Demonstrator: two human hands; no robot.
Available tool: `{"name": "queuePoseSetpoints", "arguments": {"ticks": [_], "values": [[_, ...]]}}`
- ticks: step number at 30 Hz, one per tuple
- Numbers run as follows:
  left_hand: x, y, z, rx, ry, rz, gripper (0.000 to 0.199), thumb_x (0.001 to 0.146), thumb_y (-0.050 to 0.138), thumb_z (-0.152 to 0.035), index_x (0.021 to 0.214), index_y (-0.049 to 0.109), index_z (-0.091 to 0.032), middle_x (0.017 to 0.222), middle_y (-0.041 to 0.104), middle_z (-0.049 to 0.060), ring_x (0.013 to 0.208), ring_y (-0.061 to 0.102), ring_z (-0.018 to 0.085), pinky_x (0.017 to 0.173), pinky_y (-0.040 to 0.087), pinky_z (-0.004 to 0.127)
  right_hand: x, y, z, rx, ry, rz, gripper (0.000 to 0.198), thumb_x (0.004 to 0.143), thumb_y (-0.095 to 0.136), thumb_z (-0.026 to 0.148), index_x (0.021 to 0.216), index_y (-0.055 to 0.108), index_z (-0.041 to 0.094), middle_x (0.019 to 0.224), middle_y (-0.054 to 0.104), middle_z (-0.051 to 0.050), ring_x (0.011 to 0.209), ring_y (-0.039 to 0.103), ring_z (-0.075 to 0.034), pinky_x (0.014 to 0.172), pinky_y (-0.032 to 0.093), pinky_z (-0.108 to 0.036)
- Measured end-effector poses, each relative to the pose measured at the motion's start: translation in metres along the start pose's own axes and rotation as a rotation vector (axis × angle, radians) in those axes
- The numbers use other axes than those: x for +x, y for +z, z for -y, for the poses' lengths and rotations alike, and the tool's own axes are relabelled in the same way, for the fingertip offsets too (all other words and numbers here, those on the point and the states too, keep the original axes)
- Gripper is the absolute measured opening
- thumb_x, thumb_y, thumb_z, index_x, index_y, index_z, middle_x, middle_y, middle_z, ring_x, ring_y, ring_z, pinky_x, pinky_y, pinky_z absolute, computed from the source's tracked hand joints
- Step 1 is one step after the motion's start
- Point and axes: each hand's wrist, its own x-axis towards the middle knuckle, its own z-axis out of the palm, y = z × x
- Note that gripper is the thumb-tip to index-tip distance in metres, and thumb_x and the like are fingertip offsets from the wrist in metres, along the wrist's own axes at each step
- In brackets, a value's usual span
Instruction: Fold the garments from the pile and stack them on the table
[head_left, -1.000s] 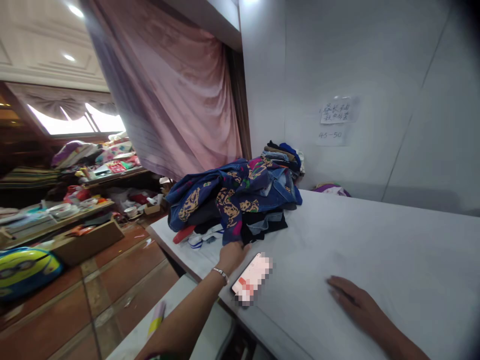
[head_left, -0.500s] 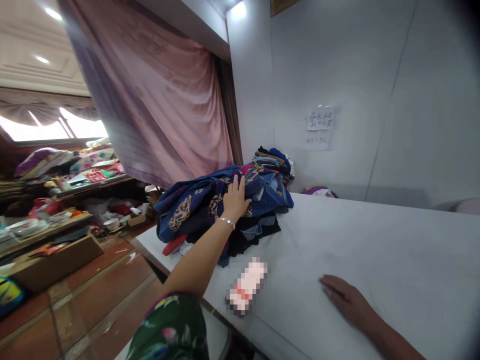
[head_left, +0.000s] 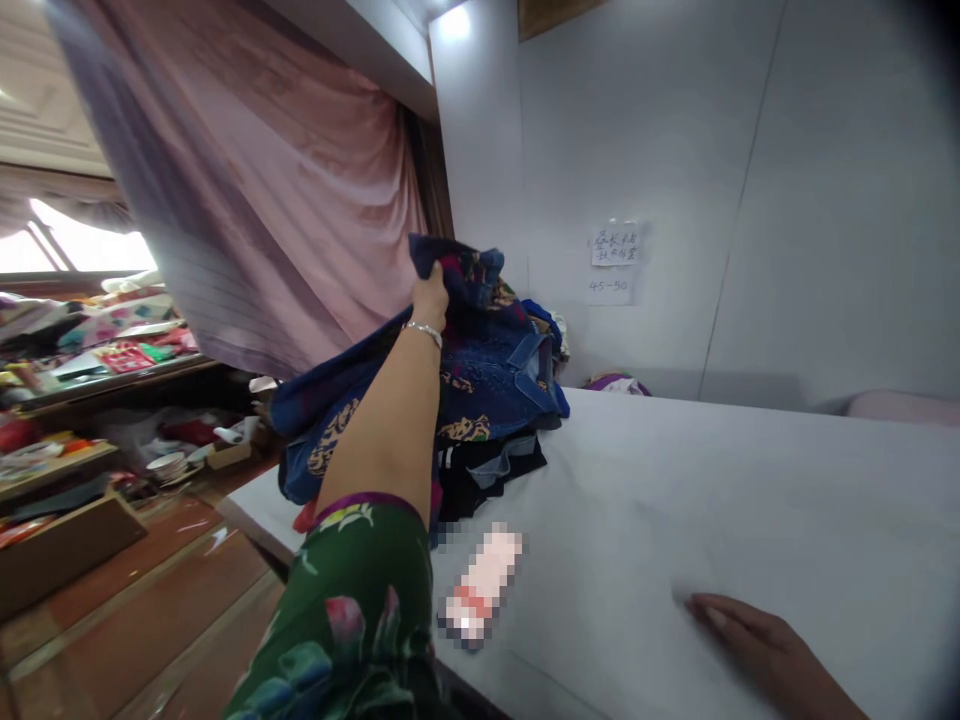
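Observation:
My left hand (head_left: 431,297), with a bracelet at the wrist, is closed on the edge of a dark blue denim garment (head_left: 480,280) with leopard-print and magenta patches. The gripped part is raised above the clothes pile, while the rest drapes over it. A denim collar (head_left: 534,355) shows at the pile's right side. Beneath lie black clothes (head_left: 469,480) and a bit of red cloth, partly hidden by my forearm. My right hand (head_left: 750,630), blurred, hovers over or rests on the white table at lower right, fingers pointing left and holding nothing.
A pixelated pinkish object (head_left: 484,585) lies on the white table (head_left: 637,500) near its front edge. Behind the pile stands another clothes stack (head_left: 551,325) against the grey wall. A pink curtain (head_left: 315,180) hangs at left, near cluttered shelves and a cardboard box (head_left: 75,550).
My left hand was lying flat on the pile with fingers spread; now it grips the denim garment and has lifted its edge. My right hand has shifted right and toward me. The view has turned slightly right.

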Motion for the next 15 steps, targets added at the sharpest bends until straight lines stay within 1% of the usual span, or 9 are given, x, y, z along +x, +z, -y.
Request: {"name": "queuePoseSetpoints", "arguments": {"ticks": [2, 4, 6, 8, 10, 12, 13, 14, 15], "values": [[0.008, 0.02, -0.021, 0.025, 0.084, 0.037, 0.034, 0.095, 0.053, -0.036, 0.108, 0.062, -0.006, 0.111, 0.068, 0.012, 0.11, 0.061, 0.019, 0.097, 0.048, 0.033, -0.003, -0.004, 0.0, 0.03, 0.014, 0.004, 0.043, 0.078, 0.055, 0.065, 0.093, 0.079, 0.032, 0.103, 0.074, -0.004, 0.1, 0.069, -0.033, 0.087, 0.057, -0.045], [0.005, 0.041, -0.045, 0.057, 0.164, 0.131, 0.033, 0.096, 0.048, -0.032, 0.103, 0.063, -0.003, 0.108, 0.068, 0.01, 0.112, 0.061, 0.02, 0.096, 0.048, 0.032, -0.003, -0.009, 0.008, 0.094, 0.018, 0.024, 0.045, 0.077, 0.057, 0.065, 0.094, 0.079, 0.03, 0.103, 0.074, -0.006, 0.099, 0.069, -0.033, 0.086, 0.058, -0.045], [-0.01, 0.065, -0.071, 0.126, 0.227, 0.245, 0.039, 0.097, 0.04, -0.031, 0.101, 0.063, 0.001, 0.106, 0.068, 0.008, 0.113, 0.06, 0.021, 0.093, 0.047, 0.032, 0.002, -0.013, 0.024, 0.168, 0.02, 0.03, 0.045, 0.078, 0.058, 0.063, 0.101, 0.077, 0.03, 0.105, 0.073, -0.007, 0.102, 0.068, -0.033, 0.088, 0.057, -0.046], [-0.036, 0.097, -0.097, 0.225, 0.307, 0.389, 0.053, 0.096, 0.029, -0.035, 0.099, 0.061, 0.007, 0.104, 0.067, 0.008, 0.111, 0.059, 0.022, 0.087, 0.047, 0.03, 0.012, -0.015, 0.047, 0.229, 0.018, 0.035, 0.045, 0.081, 0.058, 0.06, 0.11, 0.073, 0.029, 0.11, 0.072, -0.008, 0.105, 0.066, -0.032, 0.091, 0.056, -0.048], [-0.065, 0.143, -0.122, 0.281, 0.459, 0.538, 0.062, 0.091, 0.019, -0.043, 0.093, 0.062, 0.001, 0.1, 0.069, 0.002, 0.105, 0.061, 0.017, 0.08, 0.046, 0.025, 0.028, -0.014, 0.076, 0.295, -0.008, 0.06, 0.049, 0.084, 0.06, 0.054, 0.125, 0.064, 0.029, 0.12, 0.068, -0.009, 0.11, 0.064, -0.03, 0.094, 0.054, -0.047], [-0.09, 0.204, -0.145, 0.269, 0.698, 0.627, 0.073, 0.082, -0.003, -0.045, 0.067, 0.058, -0.007, 0.096, 0.067, -0.008, 0.104, 0.06, 0.012, 0.075, 0.043, 0.019, 0.049, -0.013, 0.106, 0.402, -0.077, 0.063, 0.066, 0.083, 0.064, 0.05, 0.143, 0.044, 0.03, 0.135, 0.058, -0.011, 0.117, 0.06, -0.028, 0.093, 0.055, -0.045], [-0.098, 0.239, -0.155, 0.245, 0.823, 0.642, 0.075, 0.075, -0.016, -0.041, 0.05, 0.047, -0.009, 0.099, 0.064, -0.011, 0.111, 0.056, 0.014, 0.074, 0.041, 0.019, 0.06, -0.013, 0.12, 0.456, -0.104, 0.018, 0.079, 0.082, 0.065, 0.051, 0.15, 0.03, 0.032, 0.142, 0.052, -0.011, 0.121, 0.057, -0.028, 0.09, 0.056, -0.045], [-0.104, 0.273, -0.165, 0.28, 0.879, 0.675, 0.066, 0.061, -0.029, -0.032, 0.038, 0.029, -0.009, 0.102, 0.061, -0.012, 0.117, 0.05, 0.019, 0.07, 0.039, 0.022, 0.072, -0.014, 0.132, 0.498, -0.109, -0.054, 0.089, 0.081, 0.066, 0.052, 0.153, 0.018, 0.033, 0.146, 0.047, -0.011, 0.124, 0.055, -0.028, 0.086, 0.058, -0.045], [-0.108, 0.304, -0.174, 0.354, 0.887, 0.727, 0.048, 0.046, -0.033, -0.022, 0.035, 0.011, -0.008, 0.1, 0.059, -0.012, 0.119, 0.046, 0.023, 0.066, 0.038, 0.025, 0.083, -0.018, 0.142, 0.524, -0.109, -0.129, 0.093, 0.081, 0.066, 0.054, 0.154, 0.012, 0.034, 0.148, 0.044, -0.011, 0.125, 0.053, -0.028, 0.084, 0.059, -0.044]]}}
